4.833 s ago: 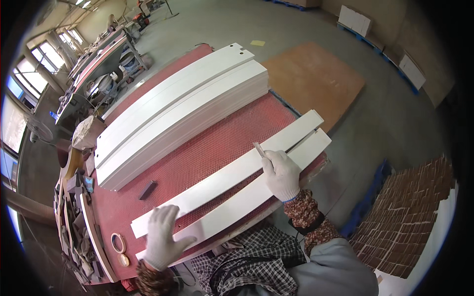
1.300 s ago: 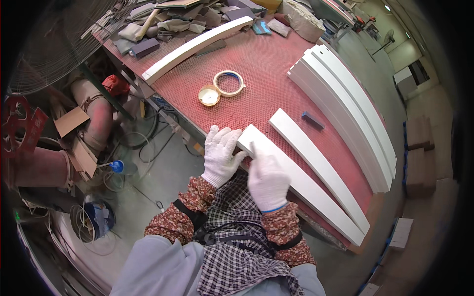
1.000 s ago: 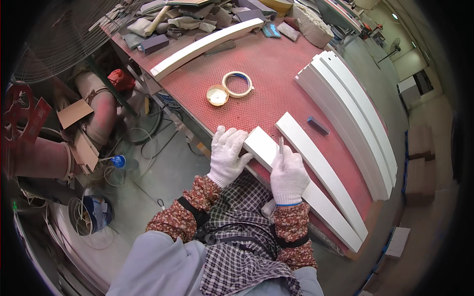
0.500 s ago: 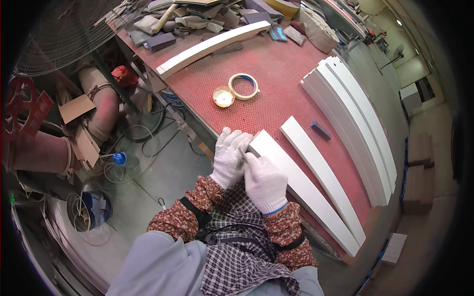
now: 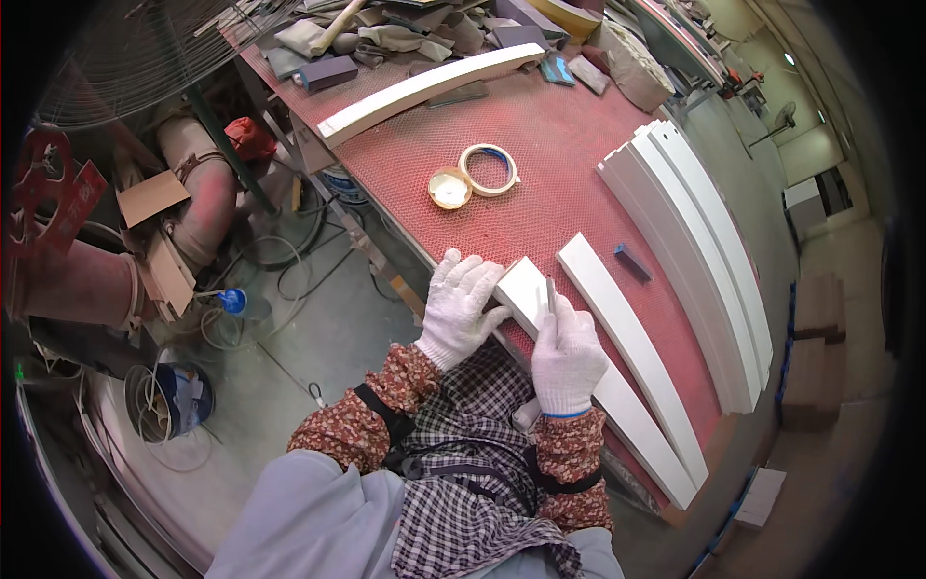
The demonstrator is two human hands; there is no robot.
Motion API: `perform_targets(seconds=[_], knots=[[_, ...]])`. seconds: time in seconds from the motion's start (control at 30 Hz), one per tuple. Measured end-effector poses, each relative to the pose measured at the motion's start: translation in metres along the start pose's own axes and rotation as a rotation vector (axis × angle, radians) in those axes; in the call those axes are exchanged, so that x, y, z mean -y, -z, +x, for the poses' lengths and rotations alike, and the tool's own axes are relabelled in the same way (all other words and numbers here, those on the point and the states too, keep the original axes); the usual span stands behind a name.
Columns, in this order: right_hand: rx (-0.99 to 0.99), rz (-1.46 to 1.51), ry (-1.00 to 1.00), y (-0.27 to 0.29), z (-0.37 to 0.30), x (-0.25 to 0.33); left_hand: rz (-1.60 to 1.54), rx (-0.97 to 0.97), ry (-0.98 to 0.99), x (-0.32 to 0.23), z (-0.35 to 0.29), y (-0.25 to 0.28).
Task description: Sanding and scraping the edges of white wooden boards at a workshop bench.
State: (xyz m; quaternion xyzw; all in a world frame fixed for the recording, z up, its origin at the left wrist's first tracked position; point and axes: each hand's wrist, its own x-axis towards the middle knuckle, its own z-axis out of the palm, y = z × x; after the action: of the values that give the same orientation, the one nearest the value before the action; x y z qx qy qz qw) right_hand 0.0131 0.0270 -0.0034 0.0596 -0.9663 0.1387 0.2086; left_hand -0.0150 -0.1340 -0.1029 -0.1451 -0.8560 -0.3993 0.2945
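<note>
One strip point(image 5: 632, 425) is apparently being worked: right hand point(image 5: 569, 359) pinches a tool point(image 5: 551, 290), left hand point(image 5: 460, 311) (thumb spread) sits at the strip's end; another stroke would need steady bracing.

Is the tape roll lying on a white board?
No, the tape roll lies on the red table, right beside the little cup.

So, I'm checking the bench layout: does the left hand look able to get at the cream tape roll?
Probably yes: the left hand, by the nearer white board, has only red matting between it and the cream tape roll; the small cup sits alongside.
</note>
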Motion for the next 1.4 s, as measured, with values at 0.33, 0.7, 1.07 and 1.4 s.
perform_targets(seconds=[0.33, 0.7, 1.07, 1.4], knots=[[0.033, 0.013, 0.179, 0.003, -0.007, 0.000, 0.006, 0.033, -0.005, -0.002, 0.001, 0.004], [0.101, 0.113, 0.311, -0.005, 0.003, 0.020, 0.037, 0.018, 0.009, -0.002, 0.002, -0.001], [0.120, 0.092, 0.364, -0.012, 0.013, 0.036, 0.101, 0.025, -0.018, 0.004, 0.002, -0.004], [0.111, 0.123, 0.272, 0.000, 0.001, 0.023, 0.067, 0.010, -0.038, 0.004, 0.000, -0.001]])
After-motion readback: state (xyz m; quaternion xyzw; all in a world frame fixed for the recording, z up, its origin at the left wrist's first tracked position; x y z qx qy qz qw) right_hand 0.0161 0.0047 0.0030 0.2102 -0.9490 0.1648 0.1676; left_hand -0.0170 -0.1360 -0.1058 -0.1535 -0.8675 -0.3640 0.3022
